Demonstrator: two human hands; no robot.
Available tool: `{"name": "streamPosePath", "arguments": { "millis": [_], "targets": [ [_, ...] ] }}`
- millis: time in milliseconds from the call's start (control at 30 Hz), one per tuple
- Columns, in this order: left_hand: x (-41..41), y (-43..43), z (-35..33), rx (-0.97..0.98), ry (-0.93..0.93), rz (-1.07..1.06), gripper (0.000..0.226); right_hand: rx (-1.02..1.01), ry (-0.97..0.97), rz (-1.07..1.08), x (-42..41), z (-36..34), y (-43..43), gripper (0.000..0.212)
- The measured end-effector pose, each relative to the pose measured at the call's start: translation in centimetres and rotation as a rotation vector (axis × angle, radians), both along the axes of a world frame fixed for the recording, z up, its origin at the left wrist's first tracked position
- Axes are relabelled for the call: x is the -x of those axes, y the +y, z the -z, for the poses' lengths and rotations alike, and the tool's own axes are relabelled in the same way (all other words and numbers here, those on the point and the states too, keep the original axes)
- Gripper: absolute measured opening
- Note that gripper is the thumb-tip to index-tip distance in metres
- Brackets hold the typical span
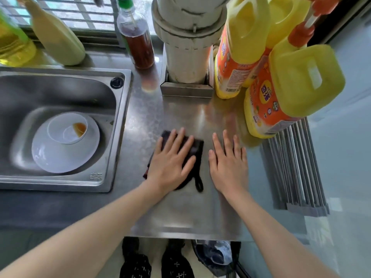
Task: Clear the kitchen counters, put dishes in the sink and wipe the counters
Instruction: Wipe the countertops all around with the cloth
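Observation:
My left hand [170,159] lies flat, fingers straight, pressing a dark cloth [195,147] onto the steel counter [180,213]. A loop of the cloth sticks out near my wrist. My right hand [227,159] rests flat on the bare counter just right of the cloth, fingers spread and holding nothing. In the steel sink [118,125] at the left, a small white bowl [67,127] with orange sauce residue sits on a white plate [60,157].
Yellow detergent jugs [281,93] crowd the counter's back right. A grey pipe [186,47] rises from a steel base at the back. A sauce bottle [138,43] and other bottles line the window sill. A rolled drying rack [297,167] lies at the right.

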State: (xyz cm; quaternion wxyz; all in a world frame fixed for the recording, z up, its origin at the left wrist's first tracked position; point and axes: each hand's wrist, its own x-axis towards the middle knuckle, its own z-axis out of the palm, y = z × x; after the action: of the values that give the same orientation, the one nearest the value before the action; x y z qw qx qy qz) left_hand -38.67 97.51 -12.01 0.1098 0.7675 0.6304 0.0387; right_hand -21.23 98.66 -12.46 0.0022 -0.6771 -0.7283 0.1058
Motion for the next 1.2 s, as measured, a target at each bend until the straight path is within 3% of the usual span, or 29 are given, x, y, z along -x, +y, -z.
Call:
{"name": "streamPosePath", "arguments": {
  "millis": [133,167,300,400,533,733,900,1100,1200],
  "targets": [
    [4.0,-5.0,0.2,0.016,0.078,0.261,0.061,-0.007,0.005,-0.002,0.0,-0.2,-0.1,0.053],
    [5.2,-4.7,0.2,0.001,0.084,0.239,0.06,-0.003,0.005,-0.003,0.0,-0.2,-0.1,0.052],
    [5.5,-3.6,-0.2,0.055,0.043,-0.17,0.068,-0.005,0.008,0.003,0.0,-0.2,0.0,0.052],
    [2.8,-8.2,-0.2,0.063,0.035,-0.095,0.078,-0.013,0.0,0.011,-0.1,-0.1,0.0,0.052],
    [4.4,-12.8,0.0,0.004,0.01,0.068,0.065,-0.031,0.006,0.0,-0.1,-0.3,-0.1,0.057],
    [8.4,-12.8,-0.4,-0.01,-0.019,-0.138,0.053,-0.045,0.067,0.055,0.8,-0.7,-0.4,0.059],
    [8.5,-15.1,-1.0,-0.1,-0.286,-0.145,0.033,-0.036,0.271,0.001,7.8,-1.2,-4.6,0.057],
    [11.7,-17.1,-6.9,-0.259,-0.837,-0.625,0.041,-0.011,0.196,-0.249,14.3,-0.4,-7.4,0.054],
    [14.3,-16.1,-8.9,-0.367,-0.824,-0.696,0.043,-0.023,0.18,-0.299,16.2,-0.3,-7.0,0.053]
  ]
}}
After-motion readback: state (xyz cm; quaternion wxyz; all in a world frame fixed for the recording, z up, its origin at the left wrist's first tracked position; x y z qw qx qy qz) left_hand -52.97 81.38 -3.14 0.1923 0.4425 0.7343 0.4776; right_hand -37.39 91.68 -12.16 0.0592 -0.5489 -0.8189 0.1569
